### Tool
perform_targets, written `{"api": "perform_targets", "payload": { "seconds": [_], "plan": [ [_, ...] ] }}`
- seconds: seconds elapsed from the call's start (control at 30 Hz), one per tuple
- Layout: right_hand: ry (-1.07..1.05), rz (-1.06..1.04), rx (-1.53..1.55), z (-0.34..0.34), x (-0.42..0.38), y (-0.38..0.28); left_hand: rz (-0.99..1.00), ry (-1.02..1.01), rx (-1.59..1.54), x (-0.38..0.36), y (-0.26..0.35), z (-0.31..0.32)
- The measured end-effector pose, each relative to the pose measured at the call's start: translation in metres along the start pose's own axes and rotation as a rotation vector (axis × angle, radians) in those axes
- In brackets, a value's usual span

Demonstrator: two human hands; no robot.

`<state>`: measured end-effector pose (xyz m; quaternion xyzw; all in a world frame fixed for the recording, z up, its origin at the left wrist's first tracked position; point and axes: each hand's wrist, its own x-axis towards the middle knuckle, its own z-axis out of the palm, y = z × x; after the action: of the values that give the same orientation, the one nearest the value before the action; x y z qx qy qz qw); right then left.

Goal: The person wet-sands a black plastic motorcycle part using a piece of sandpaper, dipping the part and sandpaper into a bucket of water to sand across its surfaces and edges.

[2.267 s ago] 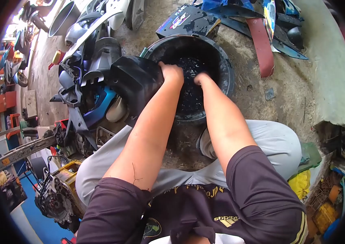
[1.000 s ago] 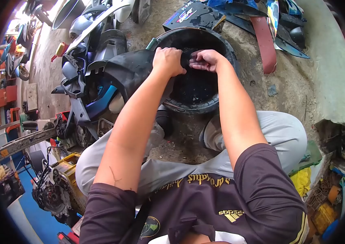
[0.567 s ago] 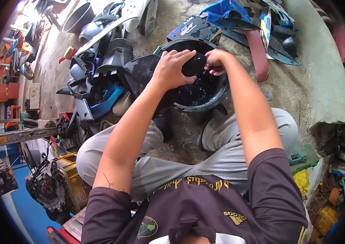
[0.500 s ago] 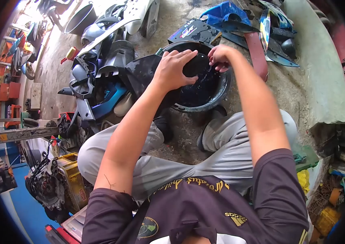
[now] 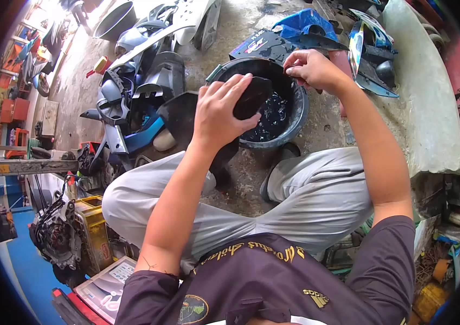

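Observation:
A dark round tub (image 5: 298, 122) with water and bits of foam in it stands on the floor between my feet. My left hand (image 5: 220, 111) grips a glossy black plastic panel (image 5: 253, 98), tilted over the tub's left side. My thumb is on the near face and the fingers lie over the top; part of the panel is hidden behind the hand and forearm. Above the tub's right rim is my right hand (image 5: 312, 71), its fingers pinched together. Something small and dark shows at the fingertips, too little to name.
Grey and black motorcycle body panels (image 5: 148, 81) are piled to the left. A black box-like piece (image 5: 259, 44), a blue plastic part (image 5: 306, 26) and a graphic-covered fairing (image 5: 368, 49) lie beyond the tub. An engine (image 5: 59, 233) sits at the lower left, and a pale ledge (image 5: 428, 97) runs along the right.
The panel has been tipped up and drawn left by my left hand, exposing more foamy water. My right hand has risen from inside the tub and shifted right, over the rim.

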<state>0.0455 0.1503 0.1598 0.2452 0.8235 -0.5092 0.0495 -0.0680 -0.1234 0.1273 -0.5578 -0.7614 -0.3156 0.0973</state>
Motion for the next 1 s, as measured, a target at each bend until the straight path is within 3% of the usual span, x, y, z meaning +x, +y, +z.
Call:
{"api": "perform_targets", "payload": {
  "seconds": [0.2, 0.53, 0.67, 1.0],
  "plan": [
    [-0.028, 0.123, 0.338, -0.001, 0.009, 0.014, -0.184, 0.019, -0.049, -0.035, -0.022, 0.016],
    [-0.093, 0.134, 0.190, 0.019, 0.015, 0.021, -0.257, 0.045, -0.082, -0.027, -0.026, 0.025],
    [-0.072, 0.123, -0.125, 0.025, 0.018, 0.015, -0.276, 0.031, -0.123, -0.032, -0.026, 0.025],
    [-0.108, 0.079, -0.093, 0.038, 0.021, 0.020, -0.281, -0.008, -0.086, -0.034, -0.023, 0.025]
  ]
}}
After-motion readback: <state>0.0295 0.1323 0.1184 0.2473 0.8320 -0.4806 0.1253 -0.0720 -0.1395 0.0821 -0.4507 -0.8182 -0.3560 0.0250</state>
